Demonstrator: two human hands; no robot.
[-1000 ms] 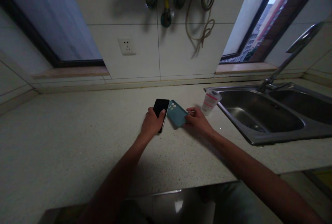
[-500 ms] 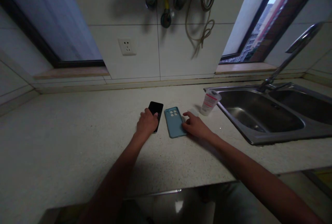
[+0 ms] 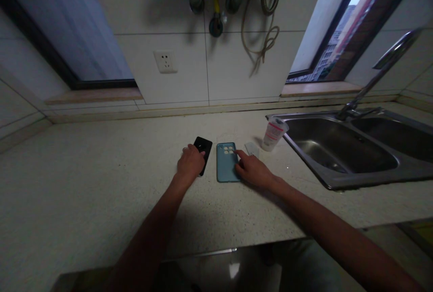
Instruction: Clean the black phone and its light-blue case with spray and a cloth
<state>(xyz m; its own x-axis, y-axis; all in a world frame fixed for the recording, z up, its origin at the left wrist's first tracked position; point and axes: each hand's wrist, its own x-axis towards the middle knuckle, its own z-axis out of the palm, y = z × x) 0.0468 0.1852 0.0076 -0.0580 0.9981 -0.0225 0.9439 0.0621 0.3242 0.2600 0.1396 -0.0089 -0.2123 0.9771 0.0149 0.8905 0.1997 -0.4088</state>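
Note:
A black phone (image 3: 203, 145) lies flat on the pale speckled counter (image 3: 101, 179). My left hand (image 3: 190, 166) covers its near end with the fingers curled over it. Just to its right lies a teal phone case (image 3: 225, 169), back up, its camera holes at the far end. My right hand (image 3: 253, 171) rests beside the case. Its forefinger touches the case's right edge and it holds nothing.
A small white flat piece (image 3: 252, 148) lies just beyond my right hand. A clear plastic cup (image 3: 273, 133) with a red label stands by the steel sink (image 3: 314, 166) with its tap (image 3: 379, 69). A wall socket (image 3: 165, 61) and hanging hoses (image 3: 267, 8) are behind.
My left hand lowered the black phone flat onto the counter. My right hand laid the teal case flat, straightened it beside the phone, and now only touches it.

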